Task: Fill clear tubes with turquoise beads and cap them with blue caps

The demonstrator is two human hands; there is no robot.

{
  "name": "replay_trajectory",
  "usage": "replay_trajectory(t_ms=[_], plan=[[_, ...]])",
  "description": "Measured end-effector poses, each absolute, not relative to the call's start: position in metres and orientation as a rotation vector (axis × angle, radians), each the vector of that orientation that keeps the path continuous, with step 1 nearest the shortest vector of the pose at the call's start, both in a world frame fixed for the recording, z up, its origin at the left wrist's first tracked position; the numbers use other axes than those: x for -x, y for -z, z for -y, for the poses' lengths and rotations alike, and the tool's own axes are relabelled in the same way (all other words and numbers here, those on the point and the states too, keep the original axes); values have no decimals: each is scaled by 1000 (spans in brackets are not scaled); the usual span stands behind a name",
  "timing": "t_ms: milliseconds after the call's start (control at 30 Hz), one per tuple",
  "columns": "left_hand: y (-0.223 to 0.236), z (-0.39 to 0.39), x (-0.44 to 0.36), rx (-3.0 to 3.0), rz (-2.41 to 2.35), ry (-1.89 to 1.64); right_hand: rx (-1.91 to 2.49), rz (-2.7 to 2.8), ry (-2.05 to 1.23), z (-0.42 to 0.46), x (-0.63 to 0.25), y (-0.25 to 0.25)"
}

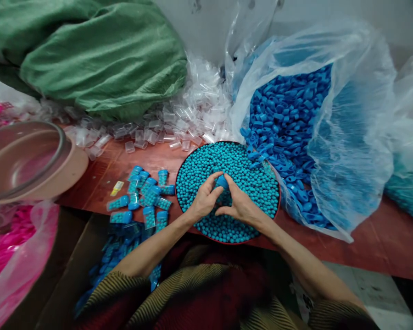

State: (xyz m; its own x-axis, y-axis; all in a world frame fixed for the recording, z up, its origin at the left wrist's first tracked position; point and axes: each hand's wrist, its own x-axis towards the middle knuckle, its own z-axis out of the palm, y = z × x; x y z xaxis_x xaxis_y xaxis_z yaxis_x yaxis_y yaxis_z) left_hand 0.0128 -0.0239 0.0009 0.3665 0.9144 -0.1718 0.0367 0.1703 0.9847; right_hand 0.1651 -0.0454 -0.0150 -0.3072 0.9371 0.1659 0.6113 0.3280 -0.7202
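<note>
Above a round red-rimmed tray (177,192) full of small turquoise beads (223,158), my two hands meet around one small clear container with a blue cap (222,182). My left hand (205,198) has its fingers closed on the container's left side, thumb and index at the cap. From the right, my right hand (240,201) grips the same piece, its index fingertip on the cap. The container's lower part is mostly hidden between the hands. Left of the tray lie several bead-filled containers with blue caps (151,195), some upright and some on their sides.
Clear empty tubes (179,119) are heaped behind the tray, beside a green cloth bundle (106,59). An open plastic bag of blue caps (289,110) spills at the tray's right edge. Pink basins (69,176) stand left on the red table (371,238); below is a box of filled containers.
</note>
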Motion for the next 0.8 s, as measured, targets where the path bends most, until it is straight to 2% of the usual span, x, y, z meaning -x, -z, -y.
replay_trajectory(t_ms=[300, 467, 600, 800], plan=[[-10, 31, -21, -1211, -1007, -882, 1343, 1986, -395, 50, -150, 13], [-6, 37, -24, -1145, -1062, -877, 1336, 1928, -423, 55, -147, 29], [-3, 35, -19, -1354, -1127, -858, 1388, 1952, -448, 60, -137, 28], [-6, 18, 41, -1650, -1323, -856, 1345, 2244, -403, 47, -152, 7]])
